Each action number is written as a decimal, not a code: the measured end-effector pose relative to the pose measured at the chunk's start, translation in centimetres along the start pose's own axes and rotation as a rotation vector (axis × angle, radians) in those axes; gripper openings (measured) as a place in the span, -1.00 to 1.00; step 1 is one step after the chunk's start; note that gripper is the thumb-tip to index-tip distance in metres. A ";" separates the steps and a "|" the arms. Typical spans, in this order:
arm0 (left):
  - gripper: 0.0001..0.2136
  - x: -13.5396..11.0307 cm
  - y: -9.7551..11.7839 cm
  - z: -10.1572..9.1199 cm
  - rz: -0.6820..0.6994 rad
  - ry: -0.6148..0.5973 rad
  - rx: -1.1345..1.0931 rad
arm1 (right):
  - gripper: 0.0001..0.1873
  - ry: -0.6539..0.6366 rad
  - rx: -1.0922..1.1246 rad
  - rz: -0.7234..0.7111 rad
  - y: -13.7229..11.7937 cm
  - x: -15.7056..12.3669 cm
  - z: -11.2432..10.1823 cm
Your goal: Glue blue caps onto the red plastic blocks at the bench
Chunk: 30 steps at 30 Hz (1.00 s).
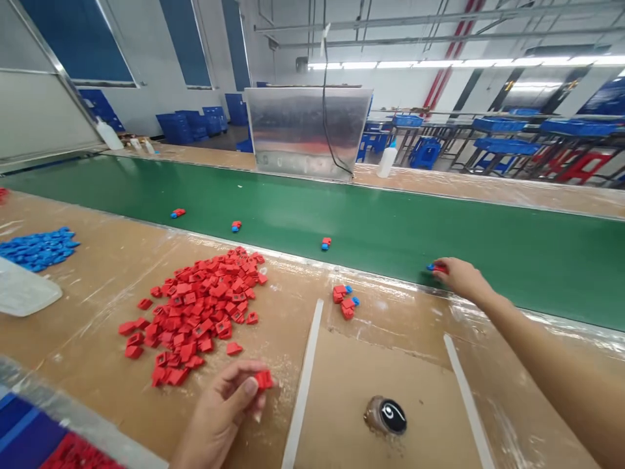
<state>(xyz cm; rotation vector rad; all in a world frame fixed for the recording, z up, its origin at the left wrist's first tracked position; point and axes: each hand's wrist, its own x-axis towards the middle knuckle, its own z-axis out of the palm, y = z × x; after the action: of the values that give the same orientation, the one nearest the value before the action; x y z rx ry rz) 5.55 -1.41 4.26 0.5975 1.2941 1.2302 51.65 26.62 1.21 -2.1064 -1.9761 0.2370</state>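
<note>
Red-and-blue piece lies at the tips of the right hand, on the near edge of the green belt. The fingers are gathered close over it, touching it; whether they pinch it or only rest on it I cannot tell. The left hand is drawn in close to the body, thumb and forefinger shut on a single red piece, the other fingers curled loosely.

Just beyond the left fingers spreads the red pile. Between the two hands, nearer the right fingertips, sits a small cluster of red and blue parts at the table's edge. Farther out from the right fingers along the belt lie three more joined pieces, well apart from each other. Far beyond the left hand are a blue pile and a clear plastic lid. Below the right forearm is a cardboard sheet with a black round object on it, flanked by two white strips. Across the belt stands a metal box, a white bottle beside it.

By my reading, the step in hand is setting a joined piece on the belt while the left hand has a red part ready. A clean release would call for the right fingers to open straight off the piece without dragging it, and the left pinch to stay firm
</note>
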 end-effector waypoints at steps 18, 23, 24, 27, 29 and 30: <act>-0.74 -3.3 -6.1 6.0 -0.092 -0.359 -0.147 | -0.68 0.031 0.118 -0.112 -2.1 -17.7 -2.4; -0.72 -3.7 -7.2 6.4 -0.065 -0.369 -0.077 | -0.63 -0.032 0.285 -0.296 -5.6 -23.2 -5.1; -0.71 -3.8 -7.4 6.6 -0.061 -0.371 -0.064 | -0.62 -0.054 0.313 -0.344 -6.5 -24.3 -5.5; -0.70 -4.0 -7.9 7.1 -0.040 -0.396 -0.022 | -0.61 -0.109 0.324 -0.430 -8.6 -27.0 -6.0; -0.69 -4.2 -8.1 7.2 -0.031 -0.430 -0.009 | -0.60 -0.092 0.299 -0.444 -9.6 -27.8 -5.9; -0.69 -4.2 -8.2 7.2 -0.031 -0.449 -0.008 | -0.62 -0.073 0.289 -0.447 -9.9 -28.0 -5.7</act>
<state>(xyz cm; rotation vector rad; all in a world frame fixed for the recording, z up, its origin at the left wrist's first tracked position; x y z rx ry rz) 15.70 -5.72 0.40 0.7928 0.9165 1.0023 41.82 -1.14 8.15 -1.4588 -2.2328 0.4834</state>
